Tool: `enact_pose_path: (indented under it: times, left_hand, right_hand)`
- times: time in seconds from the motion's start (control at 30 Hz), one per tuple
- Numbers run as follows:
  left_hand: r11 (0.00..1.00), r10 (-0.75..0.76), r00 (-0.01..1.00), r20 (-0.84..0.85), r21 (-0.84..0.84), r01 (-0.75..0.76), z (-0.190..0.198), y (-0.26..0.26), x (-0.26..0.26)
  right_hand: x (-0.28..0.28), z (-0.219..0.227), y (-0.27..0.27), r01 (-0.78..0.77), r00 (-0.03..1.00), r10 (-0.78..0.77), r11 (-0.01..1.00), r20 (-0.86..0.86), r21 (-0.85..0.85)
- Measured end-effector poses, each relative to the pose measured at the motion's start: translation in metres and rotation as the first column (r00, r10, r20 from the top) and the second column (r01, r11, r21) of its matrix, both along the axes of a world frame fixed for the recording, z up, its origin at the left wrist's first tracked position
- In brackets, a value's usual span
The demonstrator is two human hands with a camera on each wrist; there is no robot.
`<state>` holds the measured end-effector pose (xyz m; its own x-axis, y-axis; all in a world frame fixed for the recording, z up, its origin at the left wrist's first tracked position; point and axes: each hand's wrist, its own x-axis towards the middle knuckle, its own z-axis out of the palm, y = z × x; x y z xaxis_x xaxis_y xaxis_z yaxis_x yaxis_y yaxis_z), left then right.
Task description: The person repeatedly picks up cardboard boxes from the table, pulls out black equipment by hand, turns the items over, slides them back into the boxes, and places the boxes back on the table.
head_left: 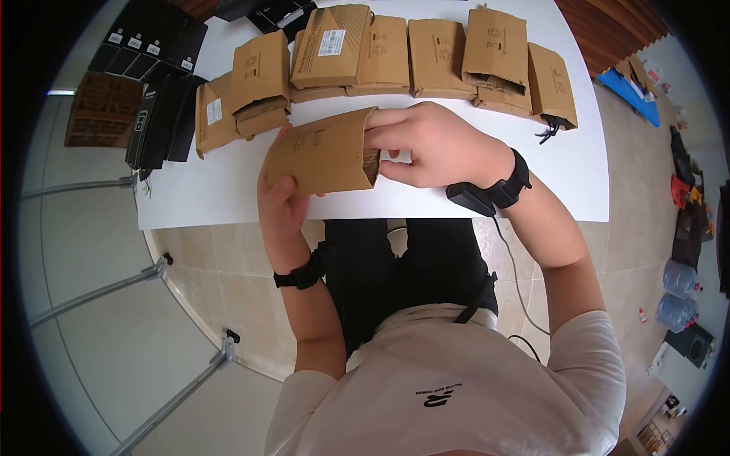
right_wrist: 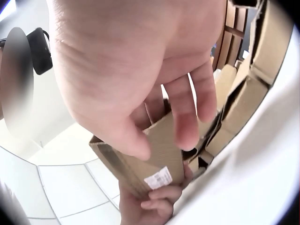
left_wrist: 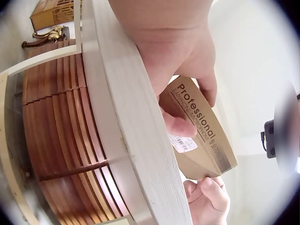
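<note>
A brown cardboard earphone box is held over the front of the white table, its open end to the right. My left hand grips the closed end, thumb on one broad face and fingers on the other. Print reading "Professional" and a white barcode label show on the box face in the left wrist view. At the open end, my right hand pinches the wall of the mouth: its thumb lies on the labelled face, and other fingers go behind the edge. What lies inside the box is mostly hidden.
Several similar cardboard boxes lie in an overlapping row along the back of the white table. Black boxes are stacked at the left. A black cable end pokes from the rightmost box. A cable hangs from the right wrist camera.
</note>
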<state>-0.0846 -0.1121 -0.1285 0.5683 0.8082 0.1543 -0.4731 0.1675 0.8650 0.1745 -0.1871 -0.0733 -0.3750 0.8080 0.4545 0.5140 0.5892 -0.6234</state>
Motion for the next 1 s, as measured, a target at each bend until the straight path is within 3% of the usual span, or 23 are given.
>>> enact_pose_path:
  times: [0.2, 0.4, 0.47, 0.57, 0.6, 0.67, 0.7, 0.77, 0.87, 0.9, 0.97, 1.0]
  left_hand:
    - [0.999, -0.034, 0.999, -0.014, 0.004, 0.034, 0.002, 0.0, 0.0]
    - [0.999, 0.021, 0.999, -0.026, 0.048, -0.02, 0.001, -0.005, 0.006]
    - [0.994, 0.1, 0.992, -0.075, -0.039, -0.103, 0.007, -0.011, 0.009]
    - [0.991, 0.111, 0.99, -0.083, -0.068, -0.117, 0.011, -0.013, 0.01]
    - [0.993, 0.093, 0.992, -0.081, -0.066, -0.099, 0.013, -0.014, 0.01]
    - [0.992, 0.115, 0.964, -0.238, 0.078, -0.099, 0.014, -0.016, 0.008]
    - [0.994, 0.096, 0.966, -0.24, 0.081, -0.079, 0.011, -0.015, 0.009]
    - [0.953, 0.254, 0.922, -0.294, 0.241, -0.186, 0.0, -0.013, 0.01]
    - [0.933, 0.226, 0.928, -0.296, 0.338, -0.12, -0.005, -0.015, 0.008]
    - [0.937, 0.204, 0.931, -0.302, 0.335, -0.097, -0.003, -0.016, 0.008]
    - [0.995, 0.096, 0.995, -0.022, 0.025, -0.095, 0.003, -0.016, 0.006]
    - [0.996, 0.084, 0.996, -0.022, 0.021, -0.083, -0.001, -0.014, 0.002]
  right_hand:
    - [0.001, 0.001, 0.001, 0.015, 1.0, -0.015, 1.0, -0.01, -0.027]
    - [0.005, 0.004, -0.001, 0.013, 1.0, -0.015, 0.997, -0.025, -0.077]
    - [0.006, 0.006, -0.002, 0.027, 0.999, -0.029, 0.997, -0.026, -0.067]
    - [0.007, 0.006, -0.002, 0.039, 0.99, -0.042, 0.999, -0.131, -0.024]
    - [0.008, 0.006, -0.002, 0.047, 0.982, -0.063, 0.995, -0.179, -0.092]
    - [0.008, 0.005, -0.001, 0.07, 0.968, -0.105, 0.985, -0.229, -0.157]
    - [0.007, 0.003, 0.0, 0.092, 0.961, -0.148, 0.969, -0.236, -0.231]
    - [0.008, 0.002, 0.003, 0.131, 0.945, -0.212, 0.943, -0.248, -0.304]
    - [0.013, 0.0, 0.005, 0.201, 0.945, -0.274, 0.916, -0.177, -0.348]
    - [0.014, -0.002, 0.008, 0.203, 0.917, -0.306, 0.909, -0.254, -0.364]
    - [0.014, -0.003, 0.008, 0.213, 0.879, -0.348, 0.899, -0.326, -0.383]
    - [0.015, 0.001, 0.007, 0.214, 0.846, -0.374, 0.891, -0.379, -0.4]
